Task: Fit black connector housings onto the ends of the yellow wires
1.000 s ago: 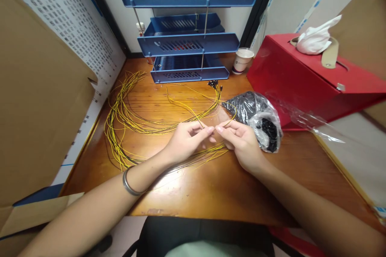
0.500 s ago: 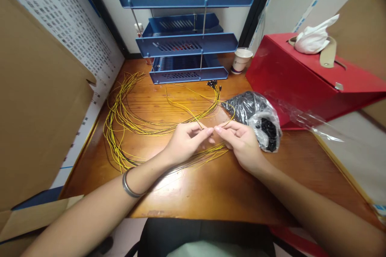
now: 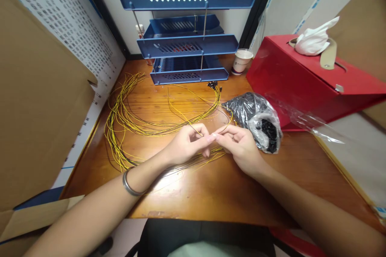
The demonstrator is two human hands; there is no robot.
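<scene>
My left hand (image 3: 193, 142) pinches a thin yellow-and-black wire (image 3: 187, 121) whose loose end rises toward the shelf. Fingertip to fingertip with it, my right hand (image 3: 237, 141) is closed on a wire too, which loops up beside the plastic bag. What lies right between the fingertips is hidden. Behind and beneath both hands spreads a coiled bundle of yellow and black wires (image 3: 116, 116). Small black connectors (image 3: 212, 85) cluster at one end of that bundle.
A clear bag of black parts (image 3: 256, 116) lies right of my right hand. Farther back stand a blue tiered tray rack (image 3: 188, 76), a paper cup (image 3: 241, 62) and a red tissue box (image 3: 289, 88). Cardboard (image 3: 36, 88) walls the left side.
Both hands have drawn closer, so the fingertips now meet, slightly lower than before. The wire's loose end has shifted a little with them.
</scene>
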